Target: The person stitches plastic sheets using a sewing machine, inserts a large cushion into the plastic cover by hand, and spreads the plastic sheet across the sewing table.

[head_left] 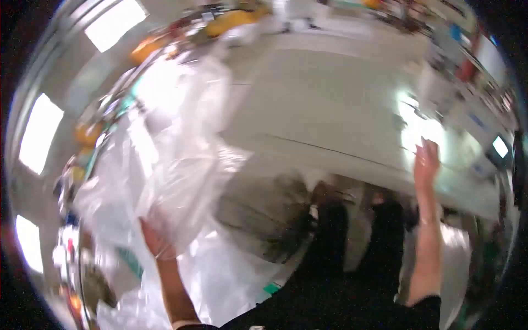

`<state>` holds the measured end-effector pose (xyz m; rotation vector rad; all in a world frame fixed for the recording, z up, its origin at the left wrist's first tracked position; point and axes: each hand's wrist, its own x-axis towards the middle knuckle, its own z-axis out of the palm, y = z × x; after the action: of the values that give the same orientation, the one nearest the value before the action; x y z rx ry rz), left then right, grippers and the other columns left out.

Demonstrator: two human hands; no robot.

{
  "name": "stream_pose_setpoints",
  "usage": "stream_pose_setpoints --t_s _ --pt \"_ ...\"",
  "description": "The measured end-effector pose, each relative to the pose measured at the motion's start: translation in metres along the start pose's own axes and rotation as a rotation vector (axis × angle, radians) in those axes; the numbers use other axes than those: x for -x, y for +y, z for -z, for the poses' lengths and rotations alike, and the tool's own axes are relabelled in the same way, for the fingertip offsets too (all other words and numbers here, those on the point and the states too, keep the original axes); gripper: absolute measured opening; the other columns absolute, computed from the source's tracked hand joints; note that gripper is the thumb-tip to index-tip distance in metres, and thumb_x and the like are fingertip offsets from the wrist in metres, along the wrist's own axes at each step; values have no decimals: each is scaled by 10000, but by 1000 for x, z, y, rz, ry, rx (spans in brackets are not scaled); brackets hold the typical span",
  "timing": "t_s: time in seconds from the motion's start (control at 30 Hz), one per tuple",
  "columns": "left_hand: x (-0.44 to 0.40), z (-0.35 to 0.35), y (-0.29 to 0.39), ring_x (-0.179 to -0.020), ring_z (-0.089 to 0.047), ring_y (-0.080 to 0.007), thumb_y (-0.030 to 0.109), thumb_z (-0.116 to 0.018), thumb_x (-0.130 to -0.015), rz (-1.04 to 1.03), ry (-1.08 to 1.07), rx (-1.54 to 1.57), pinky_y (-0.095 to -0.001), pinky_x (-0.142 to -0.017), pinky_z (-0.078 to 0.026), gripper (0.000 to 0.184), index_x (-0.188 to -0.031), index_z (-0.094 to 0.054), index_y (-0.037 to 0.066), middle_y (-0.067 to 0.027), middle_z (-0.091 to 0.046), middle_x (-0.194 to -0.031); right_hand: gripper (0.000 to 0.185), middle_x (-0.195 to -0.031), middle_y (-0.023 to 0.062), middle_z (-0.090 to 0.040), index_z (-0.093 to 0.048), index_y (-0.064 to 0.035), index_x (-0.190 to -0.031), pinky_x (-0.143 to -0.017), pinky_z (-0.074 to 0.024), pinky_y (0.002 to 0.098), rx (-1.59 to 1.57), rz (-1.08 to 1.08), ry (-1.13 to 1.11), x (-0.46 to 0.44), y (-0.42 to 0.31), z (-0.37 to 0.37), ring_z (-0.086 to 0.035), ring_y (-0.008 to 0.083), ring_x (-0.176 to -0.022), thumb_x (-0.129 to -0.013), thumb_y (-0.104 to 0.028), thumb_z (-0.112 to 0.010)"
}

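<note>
My left hand (158, 239) is at the lower left, among a large heap of clear plastic sheeting (181, 159). Thin plastic lies over part of its fingers, and blur hides whether they grip it. My right hand (427, 162) reaches out over the right side of the pale tabletop (324, 104). Its fingers look stretched out, with nothing visible in them, close to a brightly lit patch below what appears to be a sewing machine (437, 91). Below the table's near edge sits a rounded grey-brown bundle (267, 214), which looks like a filled sack.
A small lit display (500, 146) is on the machine's right end. Orange-yellow items (234, 22) and other clutter line the far left. White material (455, 258) hangs by my right arm. My dark-clothed legs (330, 236) are under the table's edge. Bright windows (41, 133) are at left.
</note>
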<state>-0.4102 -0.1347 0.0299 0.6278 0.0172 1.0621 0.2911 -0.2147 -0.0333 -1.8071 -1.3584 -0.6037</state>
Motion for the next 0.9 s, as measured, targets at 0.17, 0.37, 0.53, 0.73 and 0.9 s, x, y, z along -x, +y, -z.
stream_pose_setpoints --t_s 0.17,0.37,0.53,0.73,0.9 --pt "10 -87 -24 -1008 -553 -268 433 -386 -918 -320 375 -300 -385 -862 -479 580 -1301 -338 0 -147 -495 -1224 433 -1116 145 -564 -547 -71 -1106 -898 -425 418 -331 207 -484 49 -156 -38 -527 314 -1040 -747 -271 -682" --pt "55 -86 -85 -995 -564 -257 336 -401 -929 -255 598 -440 -352 -869 -457 469 -1250 -403 -6 -144 -509 -1218 610 -1237 118 -499 -476 -13 -1198 -907 -395 385 -1510 -610 -1063 81 -316 -86 -437 275 -1156 -763 -398 -659" --pt "88 -42 -92 -774 -572 -137 246 -435 -932 -317 739 -1172 -268 -683 -469 252 -1039 -552 50 -44 -597 -967 331 -794 87 -593 -596 25 -895 -613 -443 304 -1333 -755 -1258 92 -332 -106 -541 154 -677 -813 -297 -595" --pt "214 -2 50 -928 -529 -156 311 -377 -949 -1249 1451 -1487 -284 -771 -467 359 -1129 -534 44 -46 -562 -1038 167 -656 46 -538 -592 15 -800 -551 -409 291 -909 -792 -846 154 -179 -136 -495 153 -577 -774 -146 -559" --pt "364 54 91 -1099 -468 -301 429 -403 -886 -918 1198 -1469 -417 -965 -367 521 -1249 -444 58 -124 -492 -1223 175 -729 27 -539 -588 -12 -890 -630 -412 311 -898 -827 -723 192 -98 -130 -499 139 -692 -788 -148 -543"
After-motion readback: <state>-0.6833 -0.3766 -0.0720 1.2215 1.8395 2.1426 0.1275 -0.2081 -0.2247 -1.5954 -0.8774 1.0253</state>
